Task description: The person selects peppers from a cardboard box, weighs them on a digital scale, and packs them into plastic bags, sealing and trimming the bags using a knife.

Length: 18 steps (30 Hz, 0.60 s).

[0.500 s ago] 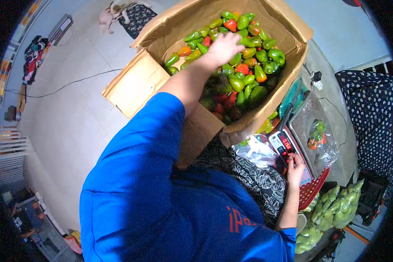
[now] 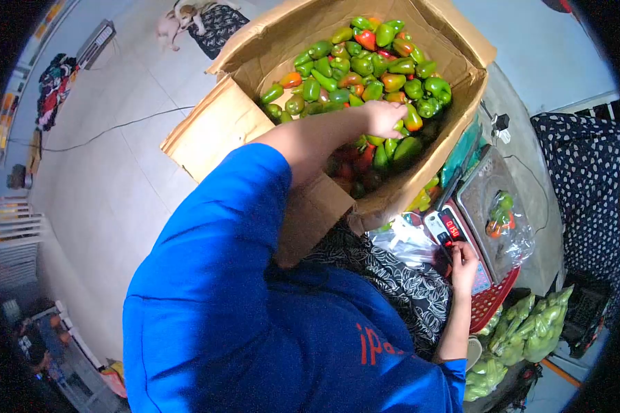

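My left hand [image 2: 386,118] is inside the cardboard box [image 2: 251,48], with its fingers closed round a green pepper [image 2: 398,126], partly hidden by them. Green, orange and red peppers [image 2: 365,65] lie loose around it. At the right, my right hand [image 2: 465,265] rests by the digital scale [image 2: 452,228], beside its lit red display. Its fingertips are pinched together, and whatever they hold is too small to tell. On the scale's metal pan [image 2: 477,196], a clear plastic bag [image 2: 517,237] contains several green and orange peppers.
Below the scale are a red perforated basket [image 2: 486,310] and bags of green produce [image 2: 534,334]. White plastic [image 2: 406,241] lies left of the scale. A cable [image 2: 117,131] crosses the floor. A dog [image 2: 169,29] lies by dark patterned cloth [image 2: 219,29] at the top left.
My left hand has moved right and down within the box, from open over the upper peppers to closed at a green one. My right hand has barely moved.
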### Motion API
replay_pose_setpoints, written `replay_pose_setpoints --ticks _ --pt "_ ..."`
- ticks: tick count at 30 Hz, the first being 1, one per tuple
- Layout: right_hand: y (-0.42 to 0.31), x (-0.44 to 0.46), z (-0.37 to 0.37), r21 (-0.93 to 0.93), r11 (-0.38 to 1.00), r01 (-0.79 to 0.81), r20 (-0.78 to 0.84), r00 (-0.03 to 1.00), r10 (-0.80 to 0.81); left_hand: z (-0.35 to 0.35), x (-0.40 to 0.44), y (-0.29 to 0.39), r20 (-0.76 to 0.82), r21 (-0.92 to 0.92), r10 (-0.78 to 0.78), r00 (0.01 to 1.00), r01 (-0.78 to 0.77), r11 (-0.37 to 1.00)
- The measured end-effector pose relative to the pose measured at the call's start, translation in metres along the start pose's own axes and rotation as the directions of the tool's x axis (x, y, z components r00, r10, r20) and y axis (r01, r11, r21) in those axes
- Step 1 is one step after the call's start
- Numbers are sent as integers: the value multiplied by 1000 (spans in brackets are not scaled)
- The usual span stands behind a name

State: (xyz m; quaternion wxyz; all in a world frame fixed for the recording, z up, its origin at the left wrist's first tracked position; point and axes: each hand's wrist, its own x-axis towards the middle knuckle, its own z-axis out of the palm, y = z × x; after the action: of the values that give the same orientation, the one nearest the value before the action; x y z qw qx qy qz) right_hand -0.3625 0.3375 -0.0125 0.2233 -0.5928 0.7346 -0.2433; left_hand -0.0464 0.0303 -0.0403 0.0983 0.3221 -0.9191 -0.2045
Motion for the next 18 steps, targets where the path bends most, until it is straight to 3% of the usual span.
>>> replay_pose_setpoints --ticks 1,4,8,9,12,15,18 --pt "1 -1 -2 0 1000 -6 4 1000 6 1 -1 -2 -9 51 -8 1000 9 999" --pt "-1 0 -5 10 1000 -2 -12 1000 2 -20 -7 23 252 144 -97 963 62 988" --pt "-3 0 -7 17 998 -67 9 998 67 -29 -15 44 540 156 7 841 -108 982" --pt "-3 1 -7 11 998 -62 13 998 62 -26 -18 44 525 116 -2 851 -69 991" --pt "0 1 -9 -6 999 -32 16 999 32 -22 -27 44 363 260 59 930 -162 952" --pt "6 0 -9 0 1000 1 -3 1000 -1 -28 -24 39 416 256 94 905 -215 942" --pt "8 1 -10 22 1000 13 -15 1000 -13 -38 -12 23 442 242 -11 897 -107 964"
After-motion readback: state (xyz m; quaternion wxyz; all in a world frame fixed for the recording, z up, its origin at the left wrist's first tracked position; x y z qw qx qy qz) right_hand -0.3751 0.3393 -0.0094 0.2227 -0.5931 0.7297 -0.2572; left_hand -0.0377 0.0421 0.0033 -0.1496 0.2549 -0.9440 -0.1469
